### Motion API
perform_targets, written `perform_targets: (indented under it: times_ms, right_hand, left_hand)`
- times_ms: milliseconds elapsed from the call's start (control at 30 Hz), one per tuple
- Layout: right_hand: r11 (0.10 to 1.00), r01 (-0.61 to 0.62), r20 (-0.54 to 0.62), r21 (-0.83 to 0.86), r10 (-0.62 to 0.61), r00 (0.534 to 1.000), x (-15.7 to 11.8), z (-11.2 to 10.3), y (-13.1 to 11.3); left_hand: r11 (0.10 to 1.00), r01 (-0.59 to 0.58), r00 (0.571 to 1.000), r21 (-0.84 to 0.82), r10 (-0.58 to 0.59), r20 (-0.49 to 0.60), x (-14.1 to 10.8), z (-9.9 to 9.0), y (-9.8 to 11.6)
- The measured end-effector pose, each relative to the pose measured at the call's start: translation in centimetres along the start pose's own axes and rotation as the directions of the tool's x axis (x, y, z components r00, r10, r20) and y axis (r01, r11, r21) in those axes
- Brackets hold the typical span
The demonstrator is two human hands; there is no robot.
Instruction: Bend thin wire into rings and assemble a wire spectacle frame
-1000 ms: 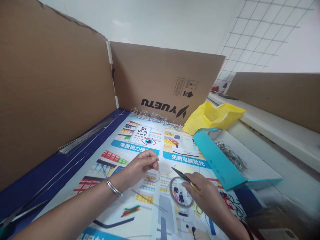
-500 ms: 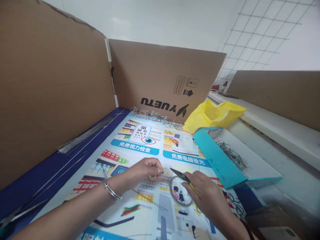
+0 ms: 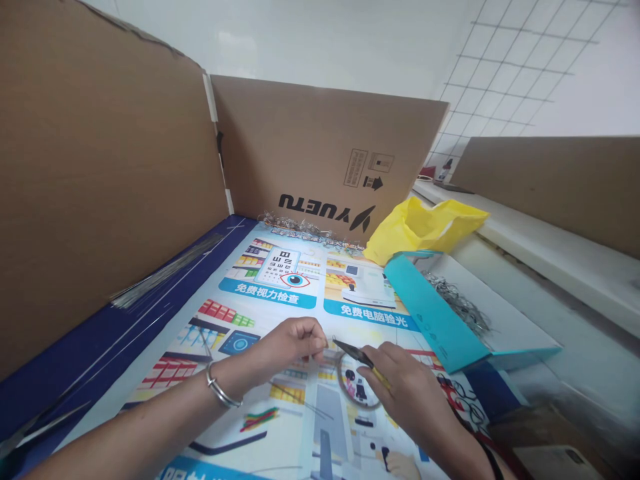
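Note:
My left hand (image 3: 299, 339), with a metal bangle at its wrist, is closed in a pinch on a thin wire; only a short bit shows past the fingertips. In my right hand (image 3: 400, 383) are pliers (image 3: 354, 351) with dark jaws and yellow handles. The jaws point left, close to the left fingertips, with a tiny bit of wire at their tip. Below the pliers lies a coil of wire (image 3: 341, 383) on the printed sheet (image 3: 295, 433). Loose wire pieces (image 3: 313, 407) rest under the left wrist.
A turquoise box (image 3: 430, 320) at right holds a heap of bent wires (image 3: 463, 307). Behind it lies a yellow bag (image 3: 425, 227). Cardboard panels (image 3: 320, 147) stand at the back and left. Straight wires (image 3: 167, 270) lie at left, scissors (image 3: 45, 423) at lower left.
The pliers in my right hand have moved slightly left, so their tip is nearer my left fingertips. My left hand stays nearly in place, still pinched. The whole view has shifted a little.

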State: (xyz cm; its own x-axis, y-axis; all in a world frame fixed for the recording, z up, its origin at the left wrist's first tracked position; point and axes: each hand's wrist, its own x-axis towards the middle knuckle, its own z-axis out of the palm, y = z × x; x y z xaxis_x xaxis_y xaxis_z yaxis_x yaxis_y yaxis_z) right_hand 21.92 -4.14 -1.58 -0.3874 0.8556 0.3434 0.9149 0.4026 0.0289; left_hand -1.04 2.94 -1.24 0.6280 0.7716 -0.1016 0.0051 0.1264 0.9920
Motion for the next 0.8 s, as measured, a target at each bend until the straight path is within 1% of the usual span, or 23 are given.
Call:
perform_targets:
  times_ms: [100,200,300,400,500,567,633,733,800]
  right_hand:
    - [1.000,-0.005,0.012,0.022,0.005,1.000,0.0,0.0,-0.1]
    - [0.997,-0.024,0.035,0.069,0.022,0.999,0.0,0.0,-0.1]
    - [0.989,-0.070,0.094,0.132,0.058,0.994,0.0,-0.1,-0.1]
    - [0.967,-0.126,0.191,0.223,0.084,0.978,0.2,-0.4,-0.2]
    - [0.933,-0.185,0.284,0.308,0.095,0.954,0.6,-1.0,-0.3]
    - [0.912,-0.220,0.333,0.346,0.100,0.938,0.9,-1.3,-0.5]
    - [0.893,-0.247,0.373,0.377,0.098,0.923,1.0,-1.5,-0.6]
    - [0.867,-0.267,0.403,0.421,0.084,0.911,1.0,-1.5,-0.6]
    - [0.848,-0.271,0.401,0.456,0.076,0.913,0.9,-1.3,-0.6]
  left_hand:
    - [1.000,-0.001,1.000,0.013,0.001,-0.011,0.1,0.1,-0.1]
    - [0.998,-0.034,0.999,0.044,0.035,-0.026,0.3,0.0,-0.5]
    - [0.993,-0.066,0.997,0.102,0.070,-0.044,0.5,-0.2,-0.7]
    - [0.966,-0.106,0.989,0.238,0.127,-0.077,0.4,-0.2,-0.7]
    - [0.892,-0.169,0.971,0.420,0.224,-0.085,0.2,-0.1,-0.5]
    - [0.815,-0.222,0.951,0.535,0.302,-0.065,0.1,-0.1,-0.5]
    - [0.697,-0.298,0.910,0.652,0.413,-0.027,0.0,-0.1,-0.7]
    - [0.456,-0.404,0.813,0.793,0.576,0.082,-0.1,-0.2,-1.2]
    - [0.294,-0.423,0.760,0.857,0.630,0.159,-0.1,-0.3,-1.6]
